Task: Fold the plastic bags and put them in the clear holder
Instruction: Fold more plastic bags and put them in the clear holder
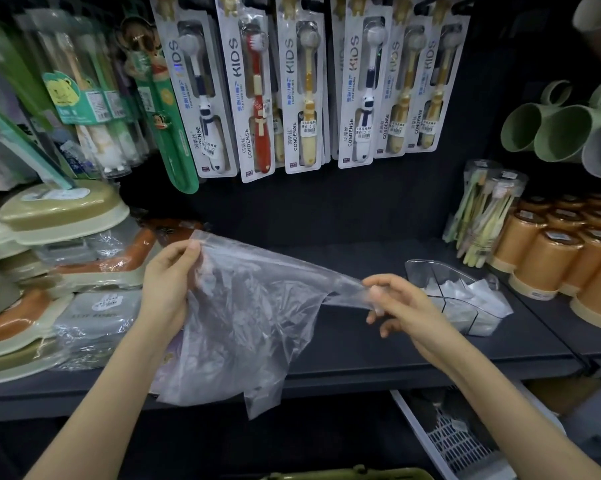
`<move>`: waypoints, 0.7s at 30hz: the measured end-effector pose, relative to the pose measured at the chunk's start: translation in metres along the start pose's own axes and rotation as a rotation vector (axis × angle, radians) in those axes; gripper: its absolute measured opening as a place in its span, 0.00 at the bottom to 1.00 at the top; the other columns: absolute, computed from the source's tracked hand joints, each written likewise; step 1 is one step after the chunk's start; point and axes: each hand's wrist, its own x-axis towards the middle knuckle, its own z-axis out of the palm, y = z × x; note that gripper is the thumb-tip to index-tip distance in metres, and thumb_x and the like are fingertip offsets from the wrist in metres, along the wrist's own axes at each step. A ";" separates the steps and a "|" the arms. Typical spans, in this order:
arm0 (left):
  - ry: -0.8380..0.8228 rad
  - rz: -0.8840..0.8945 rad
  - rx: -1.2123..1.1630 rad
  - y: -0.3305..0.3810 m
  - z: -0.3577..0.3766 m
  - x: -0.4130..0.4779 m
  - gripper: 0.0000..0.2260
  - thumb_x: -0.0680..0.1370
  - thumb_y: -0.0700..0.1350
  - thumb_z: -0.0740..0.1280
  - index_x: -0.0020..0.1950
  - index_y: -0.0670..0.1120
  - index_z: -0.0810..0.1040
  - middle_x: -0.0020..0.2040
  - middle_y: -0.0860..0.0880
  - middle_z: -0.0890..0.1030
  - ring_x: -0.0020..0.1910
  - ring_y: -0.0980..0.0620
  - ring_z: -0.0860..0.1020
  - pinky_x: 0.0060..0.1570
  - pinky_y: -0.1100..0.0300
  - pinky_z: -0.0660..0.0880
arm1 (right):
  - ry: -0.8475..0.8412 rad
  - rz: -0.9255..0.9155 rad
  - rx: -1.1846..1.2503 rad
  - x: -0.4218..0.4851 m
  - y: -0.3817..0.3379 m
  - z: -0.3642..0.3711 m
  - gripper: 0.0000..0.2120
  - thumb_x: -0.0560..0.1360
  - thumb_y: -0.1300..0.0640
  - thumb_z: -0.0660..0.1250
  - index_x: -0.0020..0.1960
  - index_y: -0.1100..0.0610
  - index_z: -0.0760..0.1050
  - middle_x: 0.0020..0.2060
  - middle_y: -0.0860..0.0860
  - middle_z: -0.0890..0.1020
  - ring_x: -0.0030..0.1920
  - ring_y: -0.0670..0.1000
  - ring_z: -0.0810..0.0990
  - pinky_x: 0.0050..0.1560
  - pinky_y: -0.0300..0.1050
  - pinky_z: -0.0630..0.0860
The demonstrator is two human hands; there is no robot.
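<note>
A thin clear plastic bag point(247, 317) hangs spread out above the dark shelf point(361, 344), stretched between both hands. My left hand point(169, 282) pinches the bag's upper left edge between thumb and fingers. My right hand point(401, 303) pinches the bag's right corner, pulled out to a point. The bag's lower part droops past the shelf's front edge. To the right of my right hand, a clear holder point(427, 271) lies on the shelf with folded white bags point(472, 299) inside it.
Stacked tan and orange trays point(60, 216) and wrapped packs point(95, 317) crowd the shelf's left. Orange cups point(548, 258) and a toothbrush tub point(482, 209) stand at right. Kids' toothbrush cards point(257, 88) hang above; green mugs point(562, 133) hang upper right. A white basket point(455, 441) sits below.
</note>
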 end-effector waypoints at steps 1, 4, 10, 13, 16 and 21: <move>0.007 -0.017 -0.025 0.000 0.001 0.001 0.08 0.80 0.40 0.64 0.43 0.47 0.79 0.37 0.52 0.77 0.36 0.58 0.75 0.42 0.65 0.73 | 0.012 -0.010 -0.020 0.002 0.002 0.001 0.03 0.76 0.61 0.67 0.49 0.59 0.77 0.33 0.47 0.79 0.33 0.49 0.78 0.28 0.40 0.72; 0.062 -0.088 -0.139 0.004 0.004 0.004 0.10 0.78 0.37 0.64 0.39 0.47 0.78 0.38 0.52 0.78 0.38 0.55 0.76 0.42 0.61 0.73 | 0.044 -0.015 0.042 0.007 0.004 0.000 0.05 0.72 0.68 0.70 0.44 0.60 0.77 0.30 0.51 0.76 0.29 0.47 0.73 0.25 0.38 0.68; 0.080 0.038 0.132 -0.002 0.020 0.006 0.09 0.81 0.40 0.61 0.41 0.48 0.74 0.33 0.50 0.75 0.28 0.56 0.74 0.24 0.65 0.70 | 0.002 0.127 0.448 0.016 0.008 -0.016 0.22 0.59 0.60 0.77 0.52 0.61 0.77 0.29 0.50 0.74 0.26 0.44 0.69 0.22 0.35 0.65; 0.016 0.095 0.303 -0.015 0.028 0.008 0.08 0.82 0.41 0.60 0.44 0.46 0.73 0.26 0.51 0.77 0.20 0.60 0.72 0.21 0.69 0.68 | 0.131 0.173 0.525 0.023 0.014 -0.025 0.20 0.60 0.63 0.76 0.51 0.63 0.79 0.31 0.52 0.77 0.25 0.44 0.70 0.22 0.35 0.66; 0.001 0.054 0.376 -0.032 0.035 0.012 0.08 0.82 0.41 0.60 0.46 0.42 0.74 0.27 0.50 0.77 0.20 0.60 0.72 0.20 0.69 0.67 | 0.234 0.132 0.263 0.027 0.016 -0.031 0.10 0.75 0.70 0.66 0.55 0.64 0.78 0.30 0.53 0.77 0.25 0.44 0.71 0.24 0.35 0.68; 0.043 -0.053 0.450 -0.062 0.061 0.017 0.09 0.83 0.40 0.58 0.45 0.39 0.73 0.30 0.46 0.75 0.22 0.60 0.74 0.21 0.69 0.68 | 0.370 0.013 -0.163 0.050 0.020 -0.041 0.14 0.79 0.62 0.64 0.64 0.62 0.75 0.34 0.53 0.77 0.28 0.48 0.76 0.27 0.39 0.76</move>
